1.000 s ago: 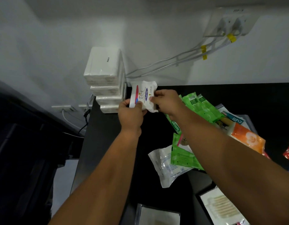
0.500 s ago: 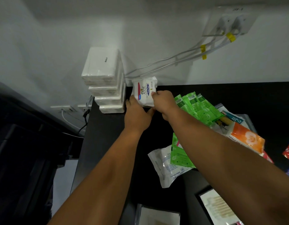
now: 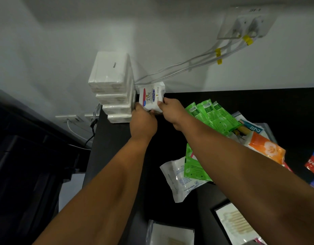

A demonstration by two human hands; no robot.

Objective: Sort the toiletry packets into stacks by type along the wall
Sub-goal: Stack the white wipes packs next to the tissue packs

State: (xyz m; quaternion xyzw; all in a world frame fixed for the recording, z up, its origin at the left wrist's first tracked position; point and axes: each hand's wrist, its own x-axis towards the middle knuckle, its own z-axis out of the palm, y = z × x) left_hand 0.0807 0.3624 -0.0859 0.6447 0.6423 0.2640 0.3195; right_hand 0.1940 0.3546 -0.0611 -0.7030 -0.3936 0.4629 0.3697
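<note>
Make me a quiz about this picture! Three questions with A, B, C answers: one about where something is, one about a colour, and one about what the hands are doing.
1. Where is the Dove packet?
A. On the floor.
B. Right beside the white stack, by the wall.
C. Inside a drawer.

2. What colour are the fanned sachets?
A. Purple.
B. Black.
C. Green.

3. Who holds the Dove packet?
A. The left hand and the right hand together.
B. Only the left hand.
C. Nobody.

Answers:
1 B: the packet is next to the stack, at the wall.
2 C: the sachets are all bright green.
3 A: fingers of both hands grip the packet's lower edge.
</note>
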